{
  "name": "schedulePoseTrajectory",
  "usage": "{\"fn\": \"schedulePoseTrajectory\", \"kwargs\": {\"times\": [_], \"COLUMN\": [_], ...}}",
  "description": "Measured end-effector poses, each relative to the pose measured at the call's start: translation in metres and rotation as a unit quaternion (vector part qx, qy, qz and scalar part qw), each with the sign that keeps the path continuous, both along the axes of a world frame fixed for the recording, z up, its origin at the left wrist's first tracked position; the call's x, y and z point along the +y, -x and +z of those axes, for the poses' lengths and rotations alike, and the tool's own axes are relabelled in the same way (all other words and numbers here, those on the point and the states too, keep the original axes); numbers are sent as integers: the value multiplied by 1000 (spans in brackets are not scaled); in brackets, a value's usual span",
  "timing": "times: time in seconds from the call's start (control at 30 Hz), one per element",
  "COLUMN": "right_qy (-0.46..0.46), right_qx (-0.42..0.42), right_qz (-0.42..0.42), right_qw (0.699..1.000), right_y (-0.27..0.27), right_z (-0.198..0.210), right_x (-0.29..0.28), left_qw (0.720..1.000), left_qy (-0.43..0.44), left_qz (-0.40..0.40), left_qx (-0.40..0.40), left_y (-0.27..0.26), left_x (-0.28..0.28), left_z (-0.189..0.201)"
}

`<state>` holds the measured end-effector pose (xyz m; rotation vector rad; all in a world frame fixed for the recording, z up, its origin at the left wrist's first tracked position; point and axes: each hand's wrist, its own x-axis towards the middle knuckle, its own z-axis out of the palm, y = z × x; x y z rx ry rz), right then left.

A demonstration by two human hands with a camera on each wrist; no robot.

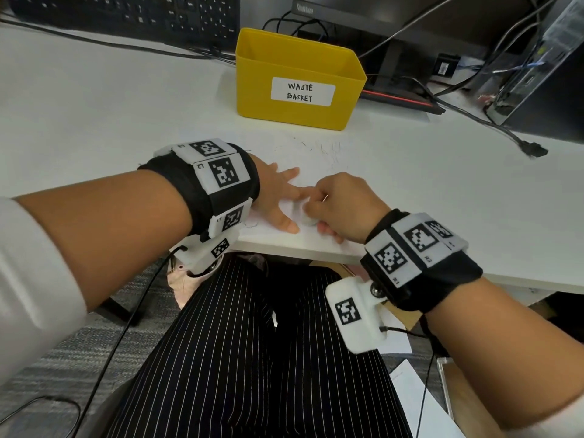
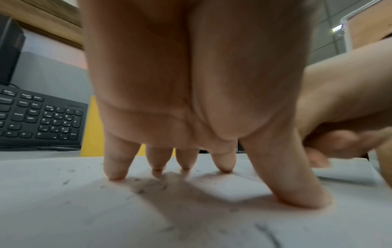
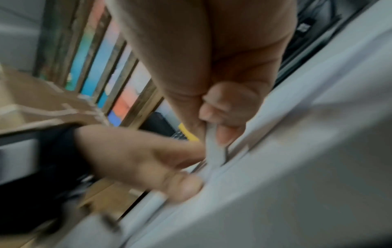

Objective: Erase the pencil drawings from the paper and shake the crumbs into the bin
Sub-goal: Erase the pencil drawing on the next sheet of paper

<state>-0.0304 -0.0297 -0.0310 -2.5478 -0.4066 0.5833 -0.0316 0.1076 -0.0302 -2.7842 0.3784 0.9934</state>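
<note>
Paper lies flat at the near edge of the white counter, white on white, so its outline is hard to trace in the head view. Left hand presses down on it with fingers spread and straight, tips and thumb planted on the sheet; it grips nothing. Right hand sits just beside the left, touching its index finger, with fingers curled around a white eraser. Eraser is pressed onto the paper between the two hands, just right of the left thumb. Right wrist view is motion-blurred; it shows the eraser pinched between thumb and fingertips, with its lower end on the sheet. Dark eraser crumbs are scattered over the paper around the left fingertips, and a faint pencil stroke shows near the bottom of the left wrist view. More fine crumbs or marks lie on the surface beyond the hands. Yellow bin, labelled "WASTE BASKET", stands upright farther back on the counter, well apart from the paper. Black keyboard is at the far left, with monitor base and cables behind and right of the bin.
</note>
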Motion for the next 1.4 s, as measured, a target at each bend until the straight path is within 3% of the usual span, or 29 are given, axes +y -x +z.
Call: {"fn": "schedulePoseTrajectory", "kwargs": {"times": [0.17, 0.27, 0.37, 0.6, 0.8, 1.0, 1.2, 1.4], "right_qy": [-10, 11, 13, -16, 8, 35, 73, 47], "right_qx": [-19, -55, 1, -50, -1, -66, -45, -59], "right_qz": [-66, -23, 15, -1, 79, 47, 148, 70], "right_qw": [998, 998, 1000, 999, 997, 996, 985, 995], "right_y": [-13, -5, 0, -14, -6, -21, -3, -29], "right_z": [7, 5, 5, 2, 5, 10, 12, 10], "right_x": [-4, 2, 3, 5, 1, 16, 12, 13], "left_qw": [1000, 1000, 1000, 1000, 1000, 1000, 999, 999], "left_qy": [2, -4, -8, 6, 2, 14, 36, 28], "left_qz": [2, 1, 4, 12, 11, 13, 16, 9], "left_qx": [-6, -4, -4, -23, -15, -19, -4, -14], "left_y": [1, 0, 0, 1, 1, 0, -2, 1], "left_x": [-2, -3, -2, -3, -2, -1, 1, 0], "left_z": [-1, -1, 0, -3, -2, -4, -5, -2]}}
